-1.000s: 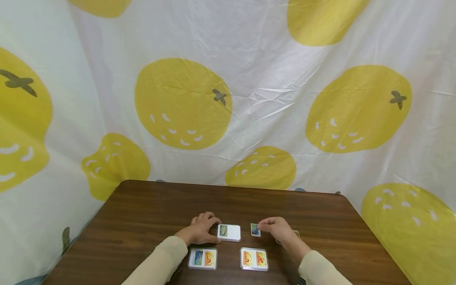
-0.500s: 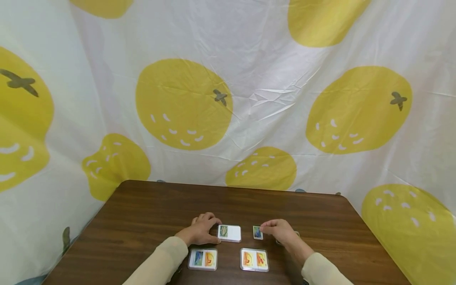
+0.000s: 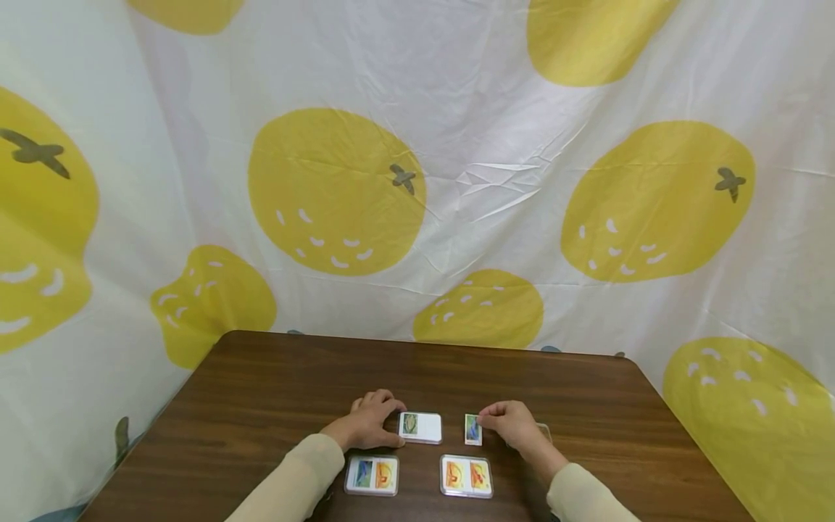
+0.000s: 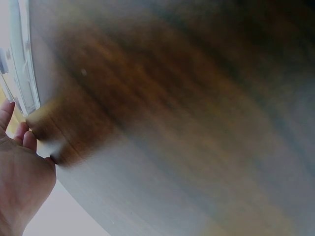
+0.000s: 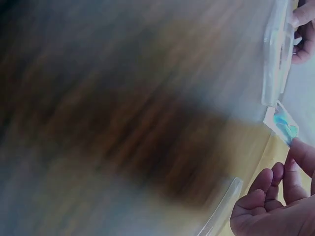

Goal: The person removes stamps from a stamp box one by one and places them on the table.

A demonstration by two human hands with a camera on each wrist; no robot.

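Note:
Between thumb and fingertips, my right hand [image 3: 514, 425] pinches a small blue-green postage stamp [image 3: 472, 433] by its right edge. The right wrist view shows the stamp's [image 5: 283, 124] jagged white border, its face tilted. To its left on the table lies a flat clear case with a white insert [image 3: 427, 428]; one greenish stamp [image 3: 409, 423] fills the insert's left half, and the right half is plain white. My left hand [image 3: 367, 422] holds this case at its left end, thumb on the near corner and a finger on the far one. In the left wrist view only the case's edge [image 4: 25, 69] shows.
Nearer me lie two more cases: the left case [image 3: 371, 491] bears a blue-green and an orange stamp, the right case [image 3: 465, 493] two orange ones. A clear lid [image 3: 546, 431] lies partly hidden under my right wrist. The dark wooden table [image 3: 313, 362] meets a lemon-print curtain [image 3: 496, 217].
My right hand has shifted slightly right and toward me with the stamp, which now shows more of its face. The left hand and the case stay put.

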